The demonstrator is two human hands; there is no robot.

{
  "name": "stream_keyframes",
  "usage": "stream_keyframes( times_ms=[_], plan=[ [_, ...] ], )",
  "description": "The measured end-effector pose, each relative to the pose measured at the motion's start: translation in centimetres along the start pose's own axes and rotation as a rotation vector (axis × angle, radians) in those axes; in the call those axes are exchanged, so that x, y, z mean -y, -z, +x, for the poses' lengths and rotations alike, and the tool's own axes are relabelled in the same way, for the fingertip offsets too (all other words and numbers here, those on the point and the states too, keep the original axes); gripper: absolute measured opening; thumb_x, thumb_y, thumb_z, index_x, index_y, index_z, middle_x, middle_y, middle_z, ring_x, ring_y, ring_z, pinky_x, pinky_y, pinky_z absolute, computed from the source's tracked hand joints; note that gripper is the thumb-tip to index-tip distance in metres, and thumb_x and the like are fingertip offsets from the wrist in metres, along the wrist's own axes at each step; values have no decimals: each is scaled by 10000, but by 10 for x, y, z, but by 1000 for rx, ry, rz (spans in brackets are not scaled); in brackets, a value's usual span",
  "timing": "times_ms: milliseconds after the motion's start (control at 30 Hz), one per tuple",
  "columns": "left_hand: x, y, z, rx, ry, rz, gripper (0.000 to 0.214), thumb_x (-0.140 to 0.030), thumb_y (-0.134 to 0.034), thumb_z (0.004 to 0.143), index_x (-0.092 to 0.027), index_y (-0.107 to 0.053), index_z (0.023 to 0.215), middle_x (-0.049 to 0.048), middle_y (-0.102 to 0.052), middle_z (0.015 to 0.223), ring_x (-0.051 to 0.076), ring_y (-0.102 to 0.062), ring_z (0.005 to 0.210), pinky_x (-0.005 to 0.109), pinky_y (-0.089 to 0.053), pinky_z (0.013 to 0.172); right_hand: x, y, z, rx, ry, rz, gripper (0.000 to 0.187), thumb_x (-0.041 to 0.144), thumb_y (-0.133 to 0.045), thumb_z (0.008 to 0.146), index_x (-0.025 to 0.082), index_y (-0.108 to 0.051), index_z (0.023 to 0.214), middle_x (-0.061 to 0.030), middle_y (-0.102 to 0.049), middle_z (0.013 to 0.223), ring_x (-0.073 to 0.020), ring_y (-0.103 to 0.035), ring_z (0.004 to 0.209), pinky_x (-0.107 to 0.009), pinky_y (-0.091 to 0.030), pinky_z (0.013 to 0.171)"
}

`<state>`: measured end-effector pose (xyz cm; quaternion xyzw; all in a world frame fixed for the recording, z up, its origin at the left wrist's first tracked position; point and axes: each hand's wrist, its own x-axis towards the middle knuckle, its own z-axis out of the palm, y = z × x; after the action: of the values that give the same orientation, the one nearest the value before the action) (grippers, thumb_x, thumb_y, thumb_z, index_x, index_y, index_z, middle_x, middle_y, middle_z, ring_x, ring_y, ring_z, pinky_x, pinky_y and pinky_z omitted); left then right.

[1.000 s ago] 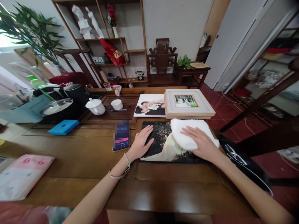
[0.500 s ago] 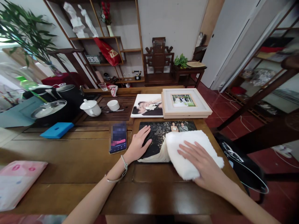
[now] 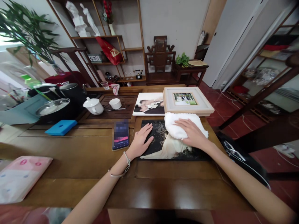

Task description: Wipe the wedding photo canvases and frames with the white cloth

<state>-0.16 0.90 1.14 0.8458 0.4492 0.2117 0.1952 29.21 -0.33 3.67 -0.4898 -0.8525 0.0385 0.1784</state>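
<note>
Before you, a tiled red floor (image 3: 219,109) and a wooden display shelf (image 3: 132,49) lie beyond a brown wooden table (image 3: 79,168). On it, nearest you, lies the dark photo panel (image 3: 158,143); just behind it stand a pale framed photograph (image 3: 187,99) and a canvas print (image 3: 149,104), side by side. A folded white towel (image 3: 171,124) covers the panel's upper right part. Your hands are apart: the left hand (image 3: 141,141) lies flat, fingers spread, over the panel's left edge; the right hand (image 3: 191,132) rests outstretched on the towel. A smartphone (image 3: 121,137) sits close left of the panel. Farther left is a black pot (image 3: 54,115) under a glass lid. A lidded white teacup (image 3: 92,107) and a smaller white cup (image 3: 115,104) stand on the slatted tea tray (image 3: 127,111); their contents are hidden.
</note>
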Motion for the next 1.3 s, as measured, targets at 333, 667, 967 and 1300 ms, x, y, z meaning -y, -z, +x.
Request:
stream_keyframes(
  times_ms=[333,667,967,1300],
  plan=[
    [5,-3,2,-53,25,-115,466,-176,-314,970,-214,-467,1408,88,-410,1543,230,-316,1458,529,-260,1168,84,-5,-57,144,107,-5,795,139,-561,599,126,-501,1391,-139,-469,1485,-388,-288,1414,-635,-117,1160],
    [8,-2,2,-43,7,-142,499,-147,-302,948,-230,-482,1406,66,-425,1535,232,-322,1455,546,-250,1170,60,-5,-6,128,-46,-63,692,153,-597,659,141,-543,1348,-142,-513,1447,-348,-357,1375,-590,-208,1144],
    [16,-5,6,-129,-42,-241,495,-129,-342,913,-215,-561,1348,70,-511,1471,215,-407,1412,480,-287,1183,125,-23,12,122,-63,-198,636,281,-687,744,80,-537,1328,-252,-520,1381,-469,-346,1329,-667,-233,1076],
    [13,-5,5,-142,-34,-204,467,-104,-345,916,-195,-597,1299,84,-519,1463,216,-419,1406,491,-300,1183,129,-10,-25,172,17,-103,639,297,-693,718,107,-557,1313,-179,-561,1372,-395,-405,1306,-572,-308,1083]
  ],
)
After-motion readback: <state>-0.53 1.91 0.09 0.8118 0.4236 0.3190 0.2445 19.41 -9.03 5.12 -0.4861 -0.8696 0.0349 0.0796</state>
